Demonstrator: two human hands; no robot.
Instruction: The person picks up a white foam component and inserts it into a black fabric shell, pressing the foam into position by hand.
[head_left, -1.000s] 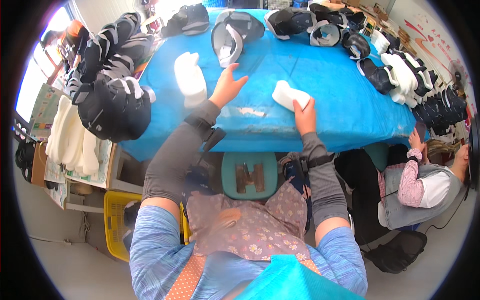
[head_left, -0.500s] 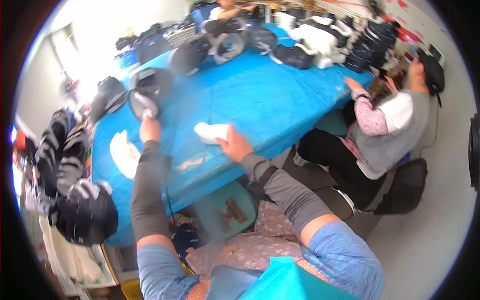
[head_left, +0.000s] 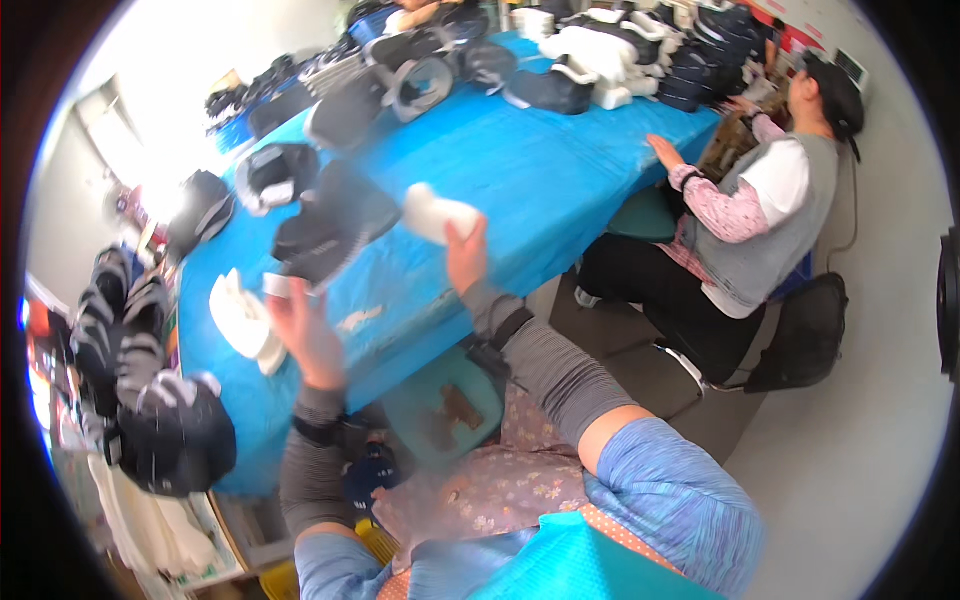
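Through the head camera I see the right hand [head_left: 466,258] pinching a white pad [head_left: 426,212] above a blue-covered table [head_left: 570,185], just beside a dark padded shell [head_left: 335,225]. The left hand [head_left: 310,335] is at the shell's pale edge, but blur keeps me from telling whether its fingers are closed. The shell fills the space ahead of that hand, and a loose white pile of padding [head_left: 238,310] lies near it to the left. More dark shells [head_left: 345,110] line the far side; a black-and-grey stack [head_left: 175,440] crowds the left end. At the right, a seated co-worker [head_left: 810,220] occupies the table's edge, with a black chair [head_left: 805,335] behind.
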